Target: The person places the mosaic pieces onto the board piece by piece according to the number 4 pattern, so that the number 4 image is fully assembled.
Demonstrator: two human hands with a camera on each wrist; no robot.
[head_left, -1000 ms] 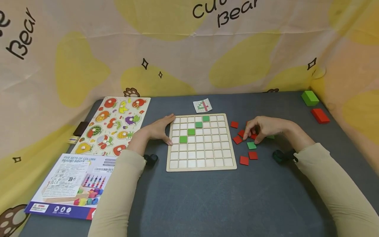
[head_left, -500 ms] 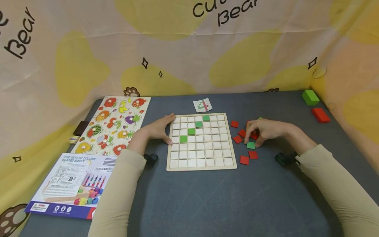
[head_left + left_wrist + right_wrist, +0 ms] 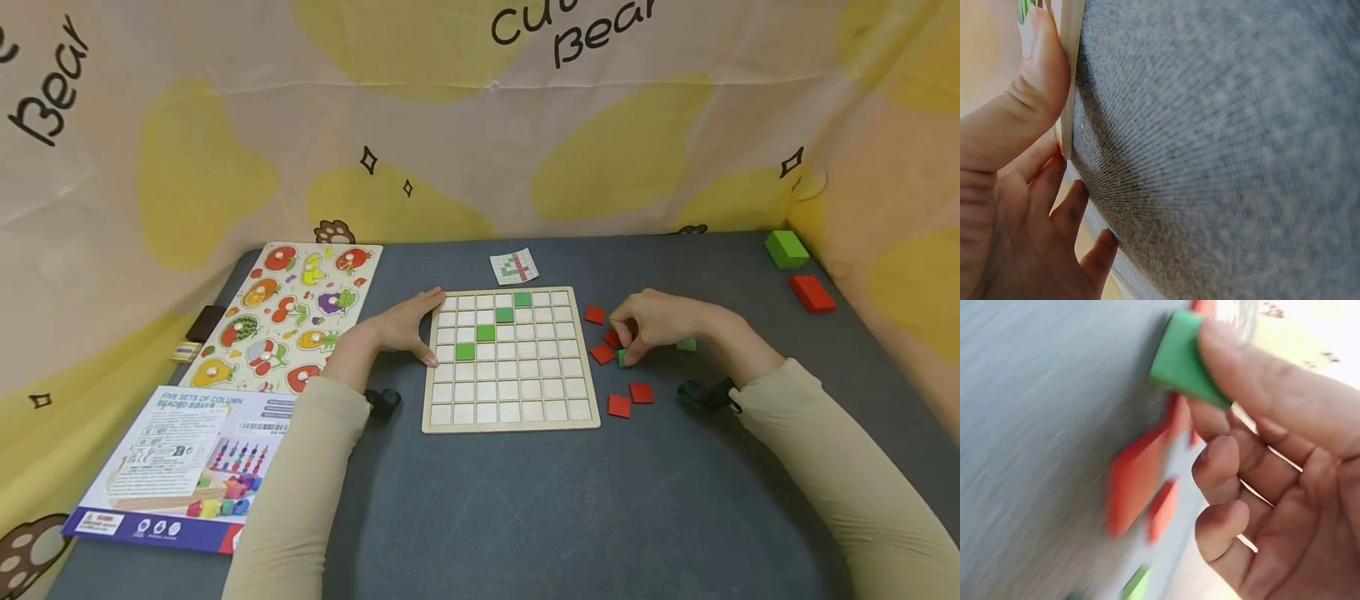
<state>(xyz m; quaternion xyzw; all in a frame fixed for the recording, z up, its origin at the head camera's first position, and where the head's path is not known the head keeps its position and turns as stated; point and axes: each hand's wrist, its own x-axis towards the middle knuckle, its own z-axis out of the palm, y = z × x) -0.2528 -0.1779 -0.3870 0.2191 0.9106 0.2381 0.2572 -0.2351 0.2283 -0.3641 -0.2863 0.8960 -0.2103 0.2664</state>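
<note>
A wooden grid board (image 3: 512, 431) with white squares lies in the middle of the head view. Green square tiles (image 3: 485, 333) form a slanting row on it. My left hand (image 3: 393, 327) steadies the board's left edge with thumb and fingers spread; the left wrist view shows thumb and fingertips right at the wooden edge (image 3: 1067, 125). To the right of the board my right hand (image 3: 660, 321) pinches a green square tile (image 3: 1186, 359) between thumb and fingers. Loose red tiles (image 3: 602, 354) lie around and under that hand, and another green tile (image 3: 686, 344) lies beside its wrist.
A small pattern card (image 3: 513, 267) lies behind the board. To the left are a fruit puzzle board (image 3: 292, 321) and a boxed toy (image 3: 180, 471). A green block (image 3: 786, 249) and a red block (image 3: 812, 293) stand at the far right, near the fabric backdrop (image 3: 480, 125).
My right hand has taken hold of the green tile that lay on the table and carried it slightly left, toward the board. My left hand stays at the board's edge.
</note>
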